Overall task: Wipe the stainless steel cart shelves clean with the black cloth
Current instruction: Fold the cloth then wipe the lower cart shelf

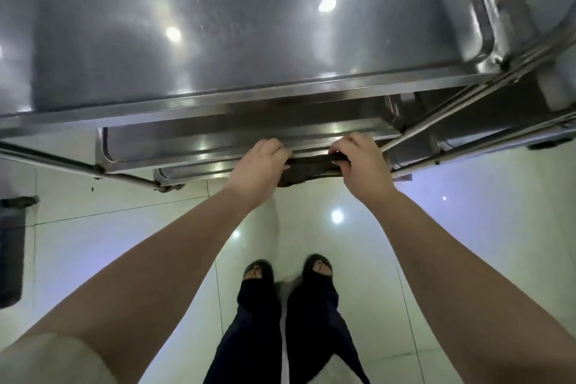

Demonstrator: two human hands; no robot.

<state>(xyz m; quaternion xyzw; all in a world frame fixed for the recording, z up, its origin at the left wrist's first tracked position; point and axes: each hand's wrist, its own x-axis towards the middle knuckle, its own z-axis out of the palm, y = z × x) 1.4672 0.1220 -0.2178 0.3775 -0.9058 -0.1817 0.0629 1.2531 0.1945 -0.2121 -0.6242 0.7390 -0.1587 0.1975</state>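
The stainless steel cart fills the upper view, its top shelf wide and shiny. Below its front rim shows the middle shelf, and under that a sliver of the bottom shelf. The black cloth is stretched between my two hands just in front of the middle shelf's front edge, sagging below them. My left hand grips its left end with curled fingers. My right hand grips its right end the same way.
The cart's tubular legs and frame run down at the right and cross at the left. A dark bin stands on the floor at the left edge. Glossy white tiles lie below, with my feet close to the cart.
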